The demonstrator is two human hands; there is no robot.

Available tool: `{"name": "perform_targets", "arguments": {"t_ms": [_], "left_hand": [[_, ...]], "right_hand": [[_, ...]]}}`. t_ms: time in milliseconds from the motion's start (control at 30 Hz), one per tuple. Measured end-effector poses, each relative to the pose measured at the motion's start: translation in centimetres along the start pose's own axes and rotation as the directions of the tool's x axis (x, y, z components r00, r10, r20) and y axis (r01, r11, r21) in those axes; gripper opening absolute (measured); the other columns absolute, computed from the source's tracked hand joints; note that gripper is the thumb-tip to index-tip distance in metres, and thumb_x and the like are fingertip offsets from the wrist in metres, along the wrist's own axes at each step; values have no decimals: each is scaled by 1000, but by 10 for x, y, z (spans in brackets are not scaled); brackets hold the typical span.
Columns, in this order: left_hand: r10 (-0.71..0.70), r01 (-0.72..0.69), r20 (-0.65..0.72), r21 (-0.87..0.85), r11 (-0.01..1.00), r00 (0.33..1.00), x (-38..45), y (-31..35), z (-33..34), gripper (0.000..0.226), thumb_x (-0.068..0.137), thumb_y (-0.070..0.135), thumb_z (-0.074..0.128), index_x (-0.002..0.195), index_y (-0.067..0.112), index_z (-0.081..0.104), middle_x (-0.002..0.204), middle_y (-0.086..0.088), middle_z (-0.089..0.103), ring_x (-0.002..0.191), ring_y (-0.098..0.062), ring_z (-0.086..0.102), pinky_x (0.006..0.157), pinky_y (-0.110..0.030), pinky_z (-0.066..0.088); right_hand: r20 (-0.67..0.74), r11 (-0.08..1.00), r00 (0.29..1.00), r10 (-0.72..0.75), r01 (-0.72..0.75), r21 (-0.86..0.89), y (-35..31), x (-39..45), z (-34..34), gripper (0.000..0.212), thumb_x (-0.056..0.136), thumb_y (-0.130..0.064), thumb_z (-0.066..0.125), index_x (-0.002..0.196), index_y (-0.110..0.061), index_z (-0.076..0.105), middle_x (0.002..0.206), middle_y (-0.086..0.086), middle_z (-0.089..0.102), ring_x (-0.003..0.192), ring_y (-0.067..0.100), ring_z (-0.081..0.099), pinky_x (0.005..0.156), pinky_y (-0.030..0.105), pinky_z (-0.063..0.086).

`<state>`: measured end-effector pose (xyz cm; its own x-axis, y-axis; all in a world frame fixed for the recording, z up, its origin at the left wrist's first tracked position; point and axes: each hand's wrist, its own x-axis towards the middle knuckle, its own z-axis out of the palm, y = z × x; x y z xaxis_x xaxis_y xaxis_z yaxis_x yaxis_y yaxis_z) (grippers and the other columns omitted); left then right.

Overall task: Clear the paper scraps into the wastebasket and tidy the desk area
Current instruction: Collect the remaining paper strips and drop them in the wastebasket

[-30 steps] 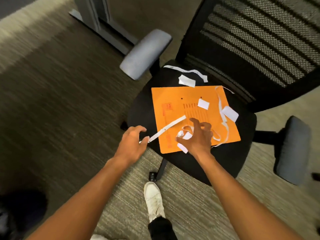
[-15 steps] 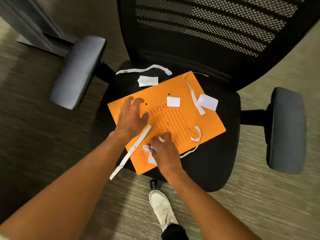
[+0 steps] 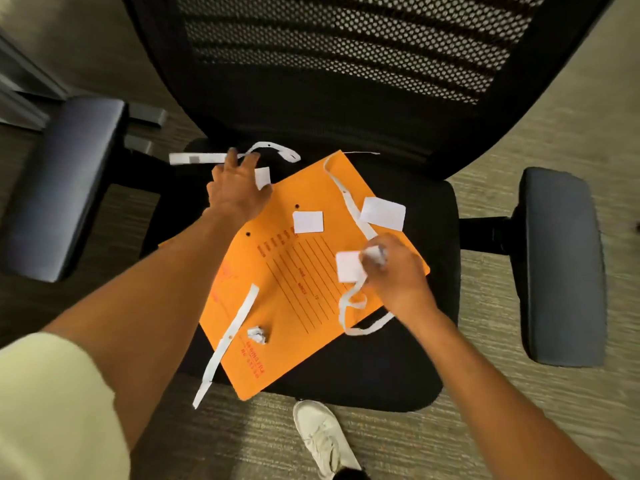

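Observation:
An orange envelope (image 3: 294,292) lies on the black chair seat (image 3: 398,368), with white paper scraps scattered on and around it. My left hand (image 3: 237,190) reaches to the seat's back left, fingers spread over a long curved strip (image 3: 277,148), with a small square scrap (image 3: 262,177) by the thumb. My right hand (image 3: 398,275) is closed on crumpled scraps and a white square (image 3: 347,271); a looped strip (image 3: 349,306) hangs from it. Loose on the envelope are two squares (image 3: 307,221) (image 3: 382,213), a strip (image 3: 341,188), a straight strip (image 3: 235,327) and a crumpled ball (image 3: 257,335). No wastebasket is in view.
The chair's mesh back (image 3: 346,46) rises behind the seat. Padded armrests stand at the left (image 3: 65,181) and right (image 3: 561,265). My white shoe (image 3: 322,438) is on the carpet below the seat's front edge. A grey desk foot (image 3: 20,95) shows at the upper left.
My left hand let go of the straight strip and moved from the envelope's left edge to the strip at the back. My right hand moved right, gathering scraps. The view came closer.

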<state>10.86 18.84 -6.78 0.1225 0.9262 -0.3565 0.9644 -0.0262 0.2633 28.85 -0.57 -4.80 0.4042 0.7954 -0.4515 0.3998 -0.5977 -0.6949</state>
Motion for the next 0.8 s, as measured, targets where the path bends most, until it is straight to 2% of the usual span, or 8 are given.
{"name": "perform_targets", "arguments": {"t_ms": [67,167,267,433,567,633,700,800], "left_hand": [[30,-26,-52,75,997,998,3,-2,3,64,93,42,56,150,28,29,158,-11,26,139,-39,30,107,-54,35],[78,-63,-124,122,991,989,5,-3,7,58,94,29,57,147,23,34,145,-15,38,129,-38,38,103,-50,40],[79,-68,-161,74,995,984,6,-5,6,53,91,10,61,140,16,42,135,-19,42,123,-37,41,99,-46,44],[85,-99,-208,-55,994,974,4,-21,0,32,89,-3,57,118,10,51,112,-20,58,96,-32,58,70,-36,47],[103,-144,-261,-146,979,960,-6,-32,-9,41,88,-7,55,121,12,42,115,-20,56,97,-31,57,70,-35,47],[139,-193,-293,-165,967,946,-12,-36,-16,47,86,-12,53,123,14,39,119,-20,52,96,-27,53,68,-27,43],[191,-251,-314,-166,954,930,-20,-38,-21,49,87,-11,49,127,13,35,118,-20,50,94,-22,49,68,-26,43],[277,-338,-329,-144,930,903,-34,-43,-25,38,91,-8,44,126,3,37,108,-20,53,84,-25,56,62,-33,49]], "right_hand": [[-114,999,993,-14,9,-48,-2,24,-17,21,92,-18,60,112,-18,56,112,6,61,99,19,60,65,19,44],[-175,996,985,-5,-11,-94,-3,54,-30,39,92,-19,60,128,-18,47,127,13,55,114,25,55,76,24,40],[-148,990,989,6,-27,-140,-5,74,-28,65,86,-36,67,140,-22,34,137,14,44,125,27,44,81,29,35],[-62,906,990,127,-141,-399,-14,90,-7,104,64,-68,73,145,-25,24,146,15,30,130,35,42,88,41,45],[-74,810,994,79,-108,-576,-18,92,12,105,59,-76,69,140,-25,27,141,14,32,126,36,44,88,44,48],[-116,796,990,77,-131,-591,-22,95,20,100,62,-75,68,138,-24,28,140,15,33,123,36,45,82,41,48],[-151,812,987,46,-125,-570,-26,96,26,86,68,-67,69,134,-25,32,135,14,36,117,34,49,73,38,46],[-131,837,990,-61,-20,-547,-28,96,35,55,81,-52,66,124,-27,43,126,11,41,103,29,54,64,33,41]]}}
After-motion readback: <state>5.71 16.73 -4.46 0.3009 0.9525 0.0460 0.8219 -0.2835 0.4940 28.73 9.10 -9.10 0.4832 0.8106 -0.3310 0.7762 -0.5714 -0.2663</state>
